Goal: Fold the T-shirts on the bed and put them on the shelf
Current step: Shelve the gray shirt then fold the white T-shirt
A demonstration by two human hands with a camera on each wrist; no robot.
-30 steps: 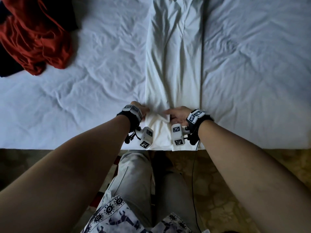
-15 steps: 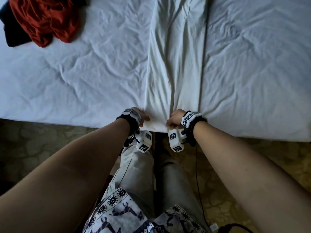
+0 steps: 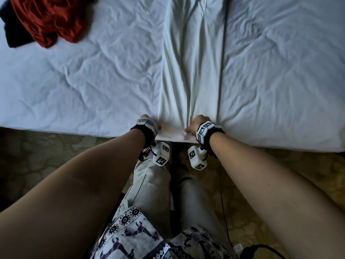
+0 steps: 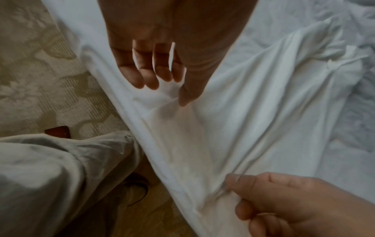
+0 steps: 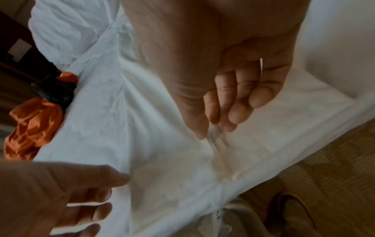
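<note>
**Both hands pinch the hem of the white shirt at the bed's edge**

A white shirt (image 3: pixel 192 71), folded lengthwise into a long narrow strip, lies stretched across the bed (image 3: pixel 93 81). Its hem sits at the near edge of the mattress, and its far end runs out of the top of the head view. Long creases run along the strip and gather toward the two grips.

The left hand (image 3: pixel 149 122) holds the hem's left corner. In the left wrist view the thumb presses down on the cloth with the fingers (image 4: pixel 142 77) curled beneath it, so a tuck of fabric is pinched between them. The right hand (image 3: pixel 196 124) holds the hem's right corner. In the right wrist view its thumb and fingers (image 5: pixel 233 102) close on a ridge of cloth in the same way. The hands are near each other with a short span of hem between them, and the hem lies just at the mattress edge.

A crumpled red garment (image 3: pixel 50 19) lies on the far left of the bed, well apart from the shirt, with a dark garment (image 3: pixel 16 36) against it on the left; how the two overlap cannot be told.

The person stands against the bed, in grey trousers (image 3: pixel 155 193) and a patterned top (image 3: pixel 130 236). The floor is a patterned carpet (image 3: pixel 46 156). A black cable (image 3: pixel 221 184) hangs down by the right forearm.
</note>
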